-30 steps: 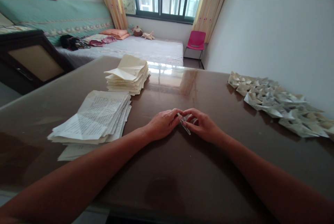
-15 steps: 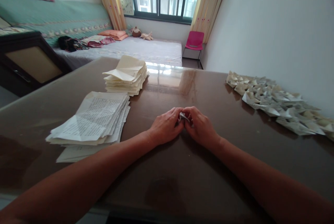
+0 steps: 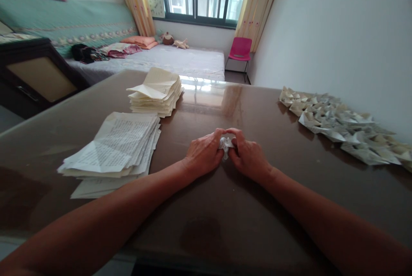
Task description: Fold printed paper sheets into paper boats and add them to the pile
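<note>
Left hand and right hand pinch a small, crinkled white paper between fingers; the brown tabletop shines.

At 1 table: 1 left hand, 1 right hand, 1 small folded paper, 2 paper stacks, 1 cluster of folded papers (count unclear). Beyond the table: 1 bed, 1 pink chair, 2 curtains.

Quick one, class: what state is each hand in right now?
Left hand: closed, holding the left side of the small folded paper.
Right hand: closed, holding its right side.
</note>
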`<state>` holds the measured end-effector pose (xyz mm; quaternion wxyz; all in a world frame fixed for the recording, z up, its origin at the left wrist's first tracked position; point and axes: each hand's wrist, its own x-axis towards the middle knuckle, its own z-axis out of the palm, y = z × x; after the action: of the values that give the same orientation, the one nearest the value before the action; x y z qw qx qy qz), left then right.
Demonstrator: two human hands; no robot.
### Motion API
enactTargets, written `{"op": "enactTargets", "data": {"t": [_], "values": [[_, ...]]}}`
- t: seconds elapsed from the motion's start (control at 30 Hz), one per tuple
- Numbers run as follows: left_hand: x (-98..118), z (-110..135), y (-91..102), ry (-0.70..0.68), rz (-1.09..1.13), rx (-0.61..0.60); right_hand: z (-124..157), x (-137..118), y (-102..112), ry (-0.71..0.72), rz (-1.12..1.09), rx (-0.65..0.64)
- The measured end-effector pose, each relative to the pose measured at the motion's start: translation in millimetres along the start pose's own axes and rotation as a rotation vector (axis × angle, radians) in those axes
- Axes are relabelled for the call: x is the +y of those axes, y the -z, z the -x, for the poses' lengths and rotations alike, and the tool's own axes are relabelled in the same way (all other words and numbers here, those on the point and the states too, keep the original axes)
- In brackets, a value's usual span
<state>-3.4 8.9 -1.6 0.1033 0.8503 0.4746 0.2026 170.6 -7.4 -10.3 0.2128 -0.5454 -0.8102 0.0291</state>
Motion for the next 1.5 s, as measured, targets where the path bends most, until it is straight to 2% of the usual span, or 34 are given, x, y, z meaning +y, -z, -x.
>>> {"op": "enactTargets", "data": {"t": [0.13,0.37,0.53,0.63,0.8,0.97,1.1,1.27,1.5], "values": [[-3,-2,0.3,0.030,0.002,0.011,1,0,2,0.027,0.049,0.049],[0,3,-0.9,-0.070,0.029,0.000,0,4,-3,-0.049,-0.022,0.075],[5,2,-1.5,-0.011,-0.015,-0.047,2,2,-1,0.069,0.002,0.104],[7,1,-1.8,-0.013,-0.044,-0.088,2,0,-1,0.089,0.034,0.086],[5,0,0.2,0.021,0.001,-0.112,1,3,-3,0.036,0.028,0.074],[-2,-1,1.2,-0.015,0.152,-0.083,-1,10,-4,-0.040,-0.004,0.099],[-8,-3,-1.7,0.009,0.177,-0.049,-5,15,-4,-0.056,-0.103,0.014],[-15,-1,1.4,-0.046,-0.047,-0.048,-6,20,-2,0.034,-0.122,-0.079],[-24,-1,12.7,-0.234,-0.211,-0.122,-8,34,8,0.297,-0.244,-0.143]]}}
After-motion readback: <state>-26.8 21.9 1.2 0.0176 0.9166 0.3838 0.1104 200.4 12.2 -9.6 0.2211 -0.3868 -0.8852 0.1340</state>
